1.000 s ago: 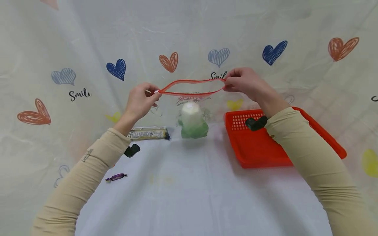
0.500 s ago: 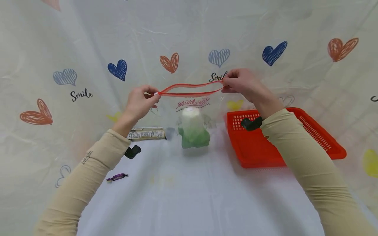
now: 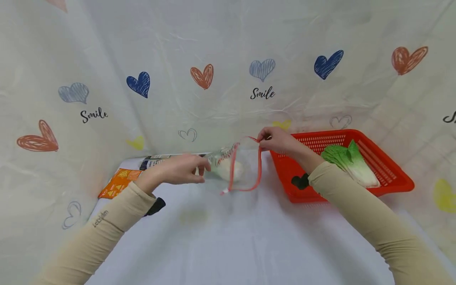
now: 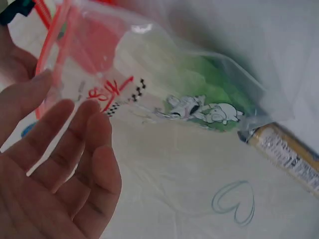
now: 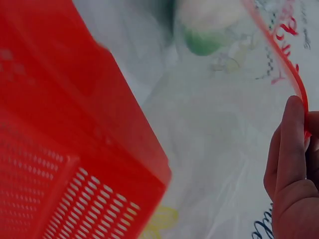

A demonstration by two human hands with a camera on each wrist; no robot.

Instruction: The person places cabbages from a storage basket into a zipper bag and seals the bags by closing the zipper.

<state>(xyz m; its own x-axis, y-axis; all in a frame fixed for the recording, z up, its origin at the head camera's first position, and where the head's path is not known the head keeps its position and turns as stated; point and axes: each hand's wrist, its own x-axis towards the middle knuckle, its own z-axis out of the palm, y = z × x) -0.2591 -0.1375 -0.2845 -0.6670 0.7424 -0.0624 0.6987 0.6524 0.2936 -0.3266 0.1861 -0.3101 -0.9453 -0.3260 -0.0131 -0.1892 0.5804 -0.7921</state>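
Note:
A clear zip bag [image 3: 233,168] with red zip strips lies tilted low over the cloth in the head view, its mouth facing me and the slider at the lower corner. Inside shows a pale and green cabbage [image 3: 229,170], its leafy end away toward the left. My right hand [image 3: 276,142] pinches the upper right corner of the bag's mouth, thumb against fingers. Beside the bag's left side is my left hand [image 3: 181,169], fingers loosely bent, holding nothing. In the left wrist view its fingers [image 4: 92,134] overlap the printed bag [image 4: 144,64] near the red strip.
At the right stands a red basket [image 3: 295,190] with a leafy green and white cabbage [image 3: 356,164] in it, partly behind my right sleeve. An orange packet [image 3: 119,184] and a long printed packet [image 3: 153,160] lie at the left, partly hidden by my left arm.
The bag has come down from its raised, hanging position and tipped over. My left hand has let go of the slider end; my right hand has lowered, still pinching its corner.

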